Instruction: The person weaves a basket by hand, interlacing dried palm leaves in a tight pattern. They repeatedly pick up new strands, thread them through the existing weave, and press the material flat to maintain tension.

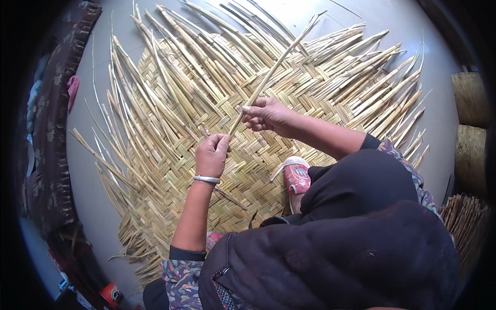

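Note:
A long, pale reed [276, 64] slants from lower left to upper right above a woven mat. My left hand [211, 155], with a pale bracelet at the wrist, is closed on the reed's lower end. Farther up, my right hand [269, 116] pinches the same reed between thumb and fingers. Beneath both hands lies the woven reed mat [253, 178], its strips crossing in a slanting pattern. Loose, unwoven reed ends [191, 41] fan out past its far and side edges.
My foot in a red patterned slipper [297, 178] rests on the mat. At the right stand rolled woven pieces [469, 155] and a bundle of brown stalks [462, 219]. Dark patterned cloth [57, 113] hangs at the left, above a red box [110, 295]. The floor [361, 10] is pale and smooth.

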A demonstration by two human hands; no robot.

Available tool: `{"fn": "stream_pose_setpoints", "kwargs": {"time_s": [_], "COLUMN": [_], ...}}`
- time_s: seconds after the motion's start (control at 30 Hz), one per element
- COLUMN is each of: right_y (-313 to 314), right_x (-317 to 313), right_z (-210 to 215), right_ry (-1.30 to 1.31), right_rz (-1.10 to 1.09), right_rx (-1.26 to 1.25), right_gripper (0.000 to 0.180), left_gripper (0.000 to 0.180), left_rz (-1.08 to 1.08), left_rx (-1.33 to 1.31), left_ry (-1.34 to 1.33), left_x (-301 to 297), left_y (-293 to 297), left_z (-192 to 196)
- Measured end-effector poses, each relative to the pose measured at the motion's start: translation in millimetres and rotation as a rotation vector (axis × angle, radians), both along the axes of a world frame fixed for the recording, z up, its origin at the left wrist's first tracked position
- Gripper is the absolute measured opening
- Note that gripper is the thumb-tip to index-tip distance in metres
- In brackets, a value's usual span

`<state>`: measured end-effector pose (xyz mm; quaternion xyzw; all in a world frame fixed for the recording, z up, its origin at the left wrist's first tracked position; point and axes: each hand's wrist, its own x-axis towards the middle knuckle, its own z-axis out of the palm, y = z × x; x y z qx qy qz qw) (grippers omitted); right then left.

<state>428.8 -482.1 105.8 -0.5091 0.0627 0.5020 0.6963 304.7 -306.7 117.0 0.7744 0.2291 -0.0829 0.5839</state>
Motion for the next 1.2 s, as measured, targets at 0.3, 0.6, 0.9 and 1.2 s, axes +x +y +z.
{"fn": "stream_pose_setpoints", "kwargs": {"time_s": [0.3,0.6,0.9,1.2], "right_y": [-23,-20,-17,-20], "right_x": [12,19,14,20], "right_z": [-17,-9,-18,-31], "right_ry": [0.033,0.036,0.028,0.075], "right_rz": [-0.034,0.031,0.056,0.029], "right_rx": [0.076,0.071,-0.054,-0.076], "right_gripper": [0.013,0.015,0.019,0.019], "left_gripper": [0.019,0.014,0.012,0.012], "left_rz": [-0.135,-0.080,-0.077,-0.054], "left_rx": [-0.499,-0.861,-0.339,0.188], "left_ry": [0.466,0.384,0.175,-0.134], "left_x": [-7,-12,-5,-11], "left_y": [13,13,1,-25], "left_z": [-11,-24,-20,-30]}}
